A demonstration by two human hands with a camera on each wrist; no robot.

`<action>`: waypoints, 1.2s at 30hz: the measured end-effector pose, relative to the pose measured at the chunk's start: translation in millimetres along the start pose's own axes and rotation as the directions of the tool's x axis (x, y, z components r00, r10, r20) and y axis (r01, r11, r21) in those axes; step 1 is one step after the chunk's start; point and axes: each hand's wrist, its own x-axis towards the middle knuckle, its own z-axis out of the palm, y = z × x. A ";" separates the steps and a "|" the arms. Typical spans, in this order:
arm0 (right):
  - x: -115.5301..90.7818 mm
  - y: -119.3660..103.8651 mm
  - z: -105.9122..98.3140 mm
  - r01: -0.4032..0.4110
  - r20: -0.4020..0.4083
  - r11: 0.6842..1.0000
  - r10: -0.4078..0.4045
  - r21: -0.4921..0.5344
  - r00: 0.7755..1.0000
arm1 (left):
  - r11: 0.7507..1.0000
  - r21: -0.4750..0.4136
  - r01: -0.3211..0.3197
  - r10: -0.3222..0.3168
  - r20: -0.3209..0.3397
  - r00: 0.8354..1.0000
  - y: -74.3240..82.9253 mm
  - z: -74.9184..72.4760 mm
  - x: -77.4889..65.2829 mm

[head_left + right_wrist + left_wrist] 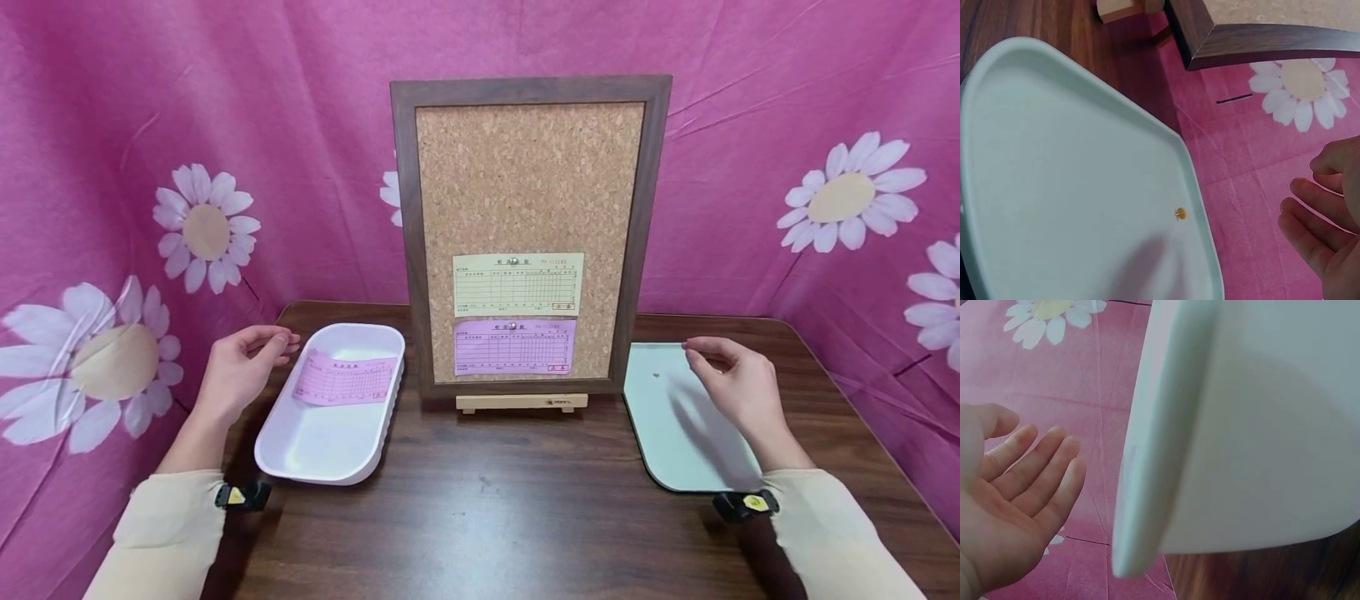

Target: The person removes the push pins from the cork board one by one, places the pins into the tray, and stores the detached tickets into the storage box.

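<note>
- Cream sleeves (168, 533) nearest; my left hand (240, 367) and right hand (738, 387) sit loosely bent, nothing visible in either; can't tell if right thumb meets index.
- Left is beside white tray (322, 442): smooth, rounded; thin pink slip (348, 381) inside.
- Right is by pale green tray (652, 425); brass-coloured pin (1180, 214) in it.
- Grainy cork board (525, 175): yellow slip (517, 287), purple slip (513, 350) pinned.
- My read: two up, one left.

Head: from above, facing forward and down over the surface (480, 517).
Left wrist: very near the white tray (1272, 462), facing past its rim to the pink cloth (1094, 381).
Right wrist: close to the green tray (1072, 156).
Head and right wrist: share green tray, gold pin (1181, 214).
</note>
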 end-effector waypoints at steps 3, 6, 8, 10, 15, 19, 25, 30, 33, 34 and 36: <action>0.3 -3.0 -0.8 0.009 -0.009 1.000 -0.009 0.017 1.000 | 1.000 -0.003 -0.011 0.011 0.001 1.000 1.4 0.0 -1.2; 0.4 -6.1 -0.8 0.018 -0.016 0.999 -0.017 0.041 1.000 | 1.000 -0.010 -0.018 0.018 -0.003 1.000 2.8 0.1 -2.4; 0.3 -8.3 -0.6 0.023 -0.020 0.998 -0.022 0.062 1.000 | 1.000 -0.016 -0.021 0.021 -0.009 1.000 3.3 0.3 -2.9; 0.3 -10.7 -0.7 0.027 -0.021 0.997 -0.026 0.078 0.999 | 0.999 -0.025 -0.027 0.026 -0.019 0.999 3.5 0.8 -3.1; 0.5 -16.6 -1.4 0.033 -0.025 0.994 -0.031 0.100 0.999 | 0.998 -0.061 -0.036 0.034 -0.037 0.999 6.7 2.1 -3.9; 0.7 -20.6 -2.3 0.038 -0.032 0.992 -0.034 0.122 0.999 | 0.995 -0.093 -0.041 0.038 -0.038 0.999 11.1 3.8 -5.3; 0.9 -25.8 -3.1 0.052 -0.036 0.988 -0.047 0.148 0.998 | 0.994 -0.094 -0.062 0.058 -0.042 0.997 15.1 6.4 -6.6; 1.5 -30.2 -3.1 0.063 -0.034 0.984 -0.058 0.165 0.998 | 0.987 -0.134 -0.089 0.083 -0.050 0.995 17.2 8.3 -6.8; 2.2 -32.9 -2.9 0.071 -0.036 0.983 -0.066 0.170 0.997 | 0.978 -0.173 -0.114 0.107 -0.053 0.993 19.6 10.8 -6.9; 2.3 -33.9 -2.7 0.072 -0.036 0.982 -0.067 0.173 0.997 | 0.976 -0.181 -0.121 0.113 -0.054 0.992 20.7 11.6 -7.3; 2.7 -35.9 -2.3 0.076 -0.037 0.981 -0.070 0.177 0.997 | 0.973 -0.189 -0.131 0.122 -0.055 0.991 22.0 13.0 -7.4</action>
